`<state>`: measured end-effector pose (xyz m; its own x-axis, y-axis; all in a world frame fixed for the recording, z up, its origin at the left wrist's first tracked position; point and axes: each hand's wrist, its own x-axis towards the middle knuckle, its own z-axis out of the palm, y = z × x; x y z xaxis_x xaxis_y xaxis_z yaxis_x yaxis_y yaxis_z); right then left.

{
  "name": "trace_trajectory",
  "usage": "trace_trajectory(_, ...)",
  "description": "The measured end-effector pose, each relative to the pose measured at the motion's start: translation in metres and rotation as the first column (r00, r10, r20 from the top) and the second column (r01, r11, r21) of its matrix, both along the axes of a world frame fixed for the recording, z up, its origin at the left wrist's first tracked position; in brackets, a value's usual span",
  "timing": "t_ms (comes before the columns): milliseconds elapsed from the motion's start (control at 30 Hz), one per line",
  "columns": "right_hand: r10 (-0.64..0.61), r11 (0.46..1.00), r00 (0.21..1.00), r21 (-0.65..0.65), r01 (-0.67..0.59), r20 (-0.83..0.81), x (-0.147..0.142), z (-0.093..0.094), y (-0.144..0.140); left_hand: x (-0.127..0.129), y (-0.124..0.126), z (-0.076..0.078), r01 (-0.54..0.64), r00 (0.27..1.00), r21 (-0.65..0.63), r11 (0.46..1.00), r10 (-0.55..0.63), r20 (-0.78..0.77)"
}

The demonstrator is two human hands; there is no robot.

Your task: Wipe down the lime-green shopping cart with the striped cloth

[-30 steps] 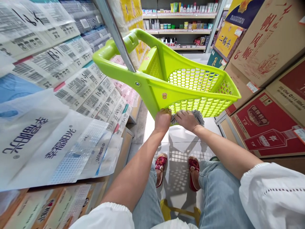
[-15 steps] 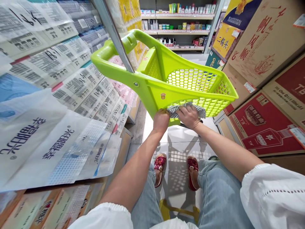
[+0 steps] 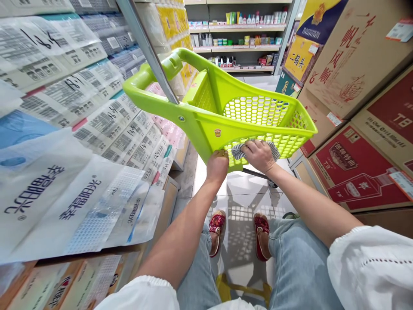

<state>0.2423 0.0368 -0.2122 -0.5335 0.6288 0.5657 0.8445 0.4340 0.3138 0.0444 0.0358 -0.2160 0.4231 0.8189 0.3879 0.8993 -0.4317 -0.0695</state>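
A lime-green plastic shopping cart [image 3: 206, 125] stands side-on before me, with lattice openings in its basket. My left hand [image 3: 218, 166] is closed on the basket's lower edge near the handle end, its fingertips hidden behind the plastic. Pressed against the lattice side, a grey-and-white striped cloth [image 3: 275, 150] is bunched under my right hand [image 3: 258, 156], whose fingers are curled over it. The cloth sticks out on both sides of that hand. The cart's grey metal post [image 3: 146, 47] rises at the upper left.
Stacked tissue packs [image 3: 106, 120] line the left side, with a plastic-wrapped pack [image 3: 80, 193] jutting towards me. Liquor cartons [image 3: 351, 168] are piled on the right. Behind the cart is a shelf [image 3: 238, 47] of bottles and jars. Below me is a yellow stool [image 3: 243, 285].
My right hand has slid slightly to the right along the basket side with the cloth. My left hand stays at the cart's lower edge. The view has shifted a little.
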Motion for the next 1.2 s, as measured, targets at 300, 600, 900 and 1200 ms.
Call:
trace_trajectory(300, -0.086, 0.988, 0.987, 0.118, 0.102, -0.134, 0.038, 0.025, -0.005, 0.038, -0.008, 0.006, 0.112, 0.990, 0.129, 0.985, -0.122, 0.074)
trace_trajectory(600, -0.098, 0.987, 0.982, 0.108, 0.116, -0.159, 0.049, 0.009, -0.006, 0.075, 0.012, -0.003, 0.126, 0.978, 0.025, 0.992, -0.129, 0.163)
trace_trajectory(900, -0.059, 0.989, 0.985, 0.127, 0.080, -0.165, 0.040, 0.013, -0.014, 0.056, 0.022, -0.005, 0.278, 0.931, 0.024, 0.960, -0.276, 0.240)
trace_trajectory(1200, -0.056, 0.998, 0.998, 0.005, 0.056, -0.024, 0.022, -0.035, -0.017, 0.043, 0.015, -0.002, 0.278, 0.949, 0.058, 0.959, -0.284, 0.136)
